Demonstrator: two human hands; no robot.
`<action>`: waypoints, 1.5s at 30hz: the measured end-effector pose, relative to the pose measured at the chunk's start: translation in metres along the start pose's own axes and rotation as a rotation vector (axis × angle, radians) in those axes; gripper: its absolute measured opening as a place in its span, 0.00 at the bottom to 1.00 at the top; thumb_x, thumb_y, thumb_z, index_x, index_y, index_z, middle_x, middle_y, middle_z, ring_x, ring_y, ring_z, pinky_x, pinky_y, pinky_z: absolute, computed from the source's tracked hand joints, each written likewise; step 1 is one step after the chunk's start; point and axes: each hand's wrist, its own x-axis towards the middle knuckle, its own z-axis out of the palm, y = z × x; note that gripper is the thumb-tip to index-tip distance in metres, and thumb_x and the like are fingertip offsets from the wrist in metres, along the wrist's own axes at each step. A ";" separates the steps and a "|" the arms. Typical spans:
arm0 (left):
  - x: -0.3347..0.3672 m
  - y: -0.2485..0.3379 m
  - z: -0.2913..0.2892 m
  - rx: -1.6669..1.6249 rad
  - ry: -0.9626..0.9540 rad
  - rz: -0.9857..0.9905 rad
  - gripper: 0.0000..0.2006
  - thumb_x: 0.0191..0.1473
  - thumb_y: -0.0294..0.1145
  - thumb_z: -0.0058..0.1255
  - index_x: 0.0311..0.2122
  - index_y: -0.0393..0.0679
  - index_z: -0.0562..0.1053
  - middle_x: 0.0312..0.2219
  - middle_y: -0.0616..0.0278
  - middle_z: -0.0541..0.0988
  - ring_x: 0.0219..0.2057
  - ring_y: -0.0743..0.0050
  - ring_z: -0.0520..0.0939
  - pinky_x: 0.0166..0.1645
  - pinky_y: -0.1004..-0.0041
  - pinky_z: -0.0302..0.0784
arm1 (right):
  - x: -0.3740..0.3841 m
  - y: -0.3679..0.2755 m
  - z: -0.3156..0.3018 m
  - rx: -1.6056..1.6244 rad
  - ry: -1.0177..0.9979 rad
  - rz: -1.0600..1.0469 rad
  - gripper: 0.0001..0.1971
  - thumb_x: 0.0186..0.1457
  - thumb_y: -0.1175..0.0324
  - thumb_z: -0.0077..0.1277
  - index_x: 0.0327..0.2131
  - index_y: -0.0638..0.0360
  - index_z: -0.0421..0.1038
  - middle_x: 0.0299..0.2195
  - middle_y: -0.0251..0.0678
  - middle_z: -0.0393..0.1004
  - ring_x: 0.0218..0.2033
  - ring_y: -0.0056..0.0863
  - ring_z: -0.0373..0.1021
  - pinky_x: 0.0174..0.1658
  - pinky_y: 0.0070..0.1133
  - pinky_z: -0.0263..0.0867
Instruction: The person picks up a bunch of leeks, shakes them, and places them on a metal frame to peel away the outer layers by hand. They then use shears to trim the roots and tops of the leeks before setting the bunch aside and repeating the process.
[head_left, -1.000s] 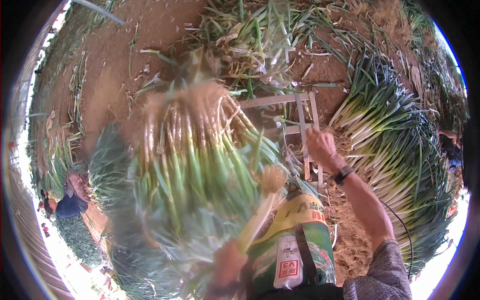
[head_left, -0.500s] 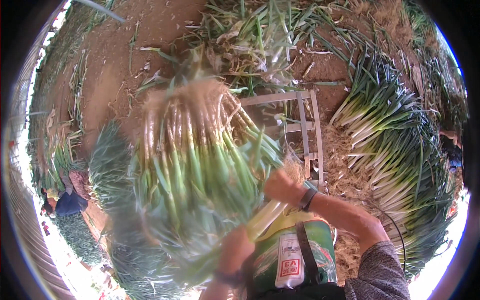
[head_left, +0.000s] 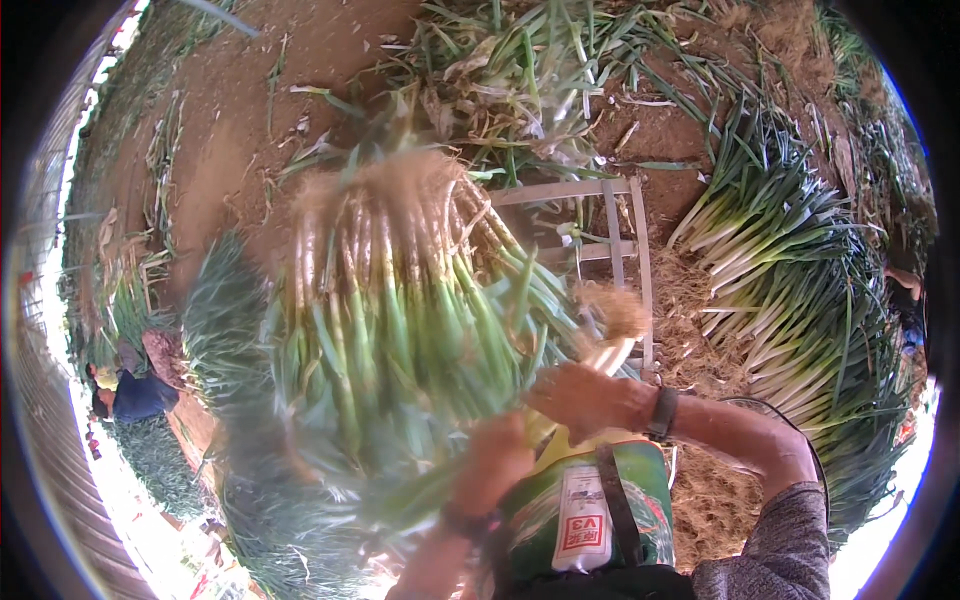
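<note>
My left hand [head_left: 495, 458], smeared by motion, is closed around the green part of a few green onions held across my lap. Their white stalks [head_left: 612, 352] and bushy brown roots [head_left: 612, 312] show beyond my right hand [head_left: 585, 397]. That hand, with a dark band on its wrist, is closed over the stalks close to the left one; its fingertips are partly hidden. In front of me lies a big heap of unpeeled green onions [head_left: 400, 320], soil-brown at the stalks, roots pointing away. Its near leaves are blurred.
A metal frame [head_left: 615, 235] stands beyond the heap. Cleaned green onions [head_left: 770, 290] lie in a long row at right. Stripped leaves [head_left: 510, 80] litter the soil ahead. A green apron [head_left: 640, 490] with a white packet covers my lap. Another person [head_left: 140, 395] is at far left.
My right hand has slid down the stalks toward the left hand, exposing the white stalks and roots. The left hand has moved slightly up and right. The heap stays put.
</note>
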 end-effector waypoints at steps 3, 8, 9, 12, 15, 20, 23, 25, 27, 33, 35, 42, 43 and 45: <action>0.015 0.024 0.017 -0.098 -0.023 0.052 0.21 0.53 0.43 0.52 0.47 0.39 0.70 0.32 0.48 0.81 0.34 0.43 0.83 0.38 0.53 0.78 | -0.012 0.008 -0.011 0.113 -0.154 0.062 0.27 0.43 0.65 0.62 0.50 0.53 0.69 0.44 0.43 0.74 0.47 0.41 0.70 0.47 0.34 0.67; 0.021 0.039 0.036 -0.044 0.220 0.288 0.18 0.44 0.30 0.56 0.44 0.43 0.72 0.42 0.50 0.77 0.42 0.49 0.78 0.45 0.56 0.72 | -0.045 0.030 0.002 0.183 0.108 0.005 0.17 0.43 0.74 0.57 0.41 0.57 0.72 0.31 0.42 0.76 0.31 0.45 0.73 0.38 0.36 0.71; 0.015 0.041 0.029 -0.045 0.222 0.282 0.18 0.44 0.30 0.56 0.44 0.43 0.72 0.42 0.50 0.77 0.42 0.49 0.78 0.45 0.56 0.72 | -0.046 0.032 0.004 0.183 0.104 0.000 0.17 0.43 0.74 0.57 0.41 0.57 0.72 0.31 0.42 0.76 0.31 0.45 0.73 0.38 0.36 0.71; 0.000 0.030 0.001 -0.145 0.566 0.493 0.21 0.45 0.30 0.59 0.47 0.42 0.72 0.42 0.51 0.76 0.41 0.50 0.78 0.45 0.56 0.72 | -0.048 0.038 0.007 0.018 -0.081 0.265 0.14 0.48 0.72 0.60 0.41 0.57 0.72 0.32 0.35 0.76 0.35 0.32 0.73 0.39 0.30 0.70; -0.018 -0.016 -0.009 -0.215 0.599 0.035 0.21 0.53 0.35 0.56 0.51 0.41 0.70 0.44 0.50 0.75 0.46 0.53 0.75 0.53 0.59 0.67 | -0.063 0.031 0.013 -0.371 0.323 -0.007 0.08 0.46 0.73 0.55 0.30 0.64 0.68 0.26 0.37 0.72 0.28 0.32 0.72 0.33 0.28 0.70; -0.002 -0.051 -0.036 -0.246 -0.151 -0.317 0.26 0.57 0.45 0.55 0.55 0.39 0.68 0.39 0.48 0.79 0.39 0.53 0.80 0.45 0.60 0.75 | -0.064 0.017 0.005 -0.652 0.308 0.005 0.08 0.48 0.72 0.56 0.29 0.62 0.67 0.26 0.34 0.70 0.29 0.28 0.70 0.34 0.25 0.69; -0.013 -0.083 0.013 -0.210 0.034 -0.049 0.27 0.56 0.44 0.55 0.58 0.44 0.67 0.37 0.48 0.81 0.37 0.55 0.83 0.43 0.60 0.78 | -0.061 0.007 -0.003 -0.668 0.297 0.012 0.09 0.48 0.71 0.57 0.29 0.60 0.67 0.25 0.32 0.69 0.29 0.26 0.69 0.33 0.24 0.68; -0.011 -0.070 0.006 -0.358 -0.009 -0.133 0.27 0.56 0.43 0.56 0.59 0.46 0.68 0.38 0.49 0.82 0.38 0.55 0.83 0.45 0.61 0.77 | -0.065 0.009 0.000 -0.681 0.270 0.032 0.10 0.47 0.70 0.58 0.29 0.60 0.67 0.24 0.31 0.68 0.28 0.25 0.68 0.33 0.24 0.67; -0.011 -0.056 -0.001 -0.502 -0.047 -0.225 0.27 0.56 0.42 0.56 0.60 0.49 0.68 0.39 0.50 0.82 0.39 0.55 0.83 0.47 0.61 0.77 | -0.068 0.014 0.008 -0.712 0.334 0.060 0.10 0.48 0.70 0.59 0.29 0.59 0.67 0.23 0.30 0.67 0.27 0.24 0.68 0.32 0.23 0.67; -0.020 -0.053 0.007 -0.687 0.213 -0.236 0.24 0.52 0.30 0.57 0.57 0.46 0.71 0.29 0.62 0.81 0.31 0.75 0.80 0.37 0.73 0.77 | -0.063 0.006 0.000 -0.737 0.346 0.030 0.09 0.49 0.71 0.59 0.29 0.59 0.67 0.23 0.30 0.67 0.26 0.23 0.67 0.31 0.22 0.66; -0.020 -0.046 -0.001 -0.849 0.232 -0.358 0.24 0.51 0.25 0.56 0.55 0.44 0.72 0.26 0.68 0.77 0.28 0.82 0.76 0.31 0.79 0.72 | -0.062 0.007 0.004 -0.727 0.350 0.041 0.09 0.49 0.71 0.59 0.29 0.60 0.67 0.23 0.30 0.67 0.27 0.23 0.67 0.31 0.22 0.66; -0.018 -0.032 0.008 -0.951 0.377 -0.264 0.27 0.50 0.36 0.55 0.57 0.47 0.72 0.37 0.58 0.82 0.30 0.71 0.81 0.37 0.71 0.78 | -0.063 0.004 -0.003 -0.740 0.354 0.020 0.09 0.51 0.70 0.59 0.30 0.61 0.69 0.22 0.30 0.68 0.26 0.23 0.67 0.30 0.22 0.66; -0.018 -0.020 -0.001 -1.165 0.411 -0.340 0.22 0.52 0.32 0.53 0.54 0.46 0.73 0.31 0.64 0.79 0.25 0.77 0.77 0.39 0.73 0.76 | -0.063 0.006 -0.001 -0.740 0.350 0.023 0.09 0.51 0.70 0.59 0.30 0.61 0.69 0.22 0.30 0.68 0.26 0.23 0.67 0.30 0.22 0.66; -0.017 -0.018 -0.004 -1.379 0.439 -0.419 0.18 0.54 0.28 0.51 0.51 0.44 0.75 0.25 0.71 0.76 0.20 0.84 0.72 0.41 0.74 0.73 | -0.063 0.011 0.004 -0.717 0.348 0.026 0.08 0.52 0.70 0.58 0.31 0.62 0.69 0.22 0.31 0.68 0.25 0.23 0.67 0.31 0.22 0.67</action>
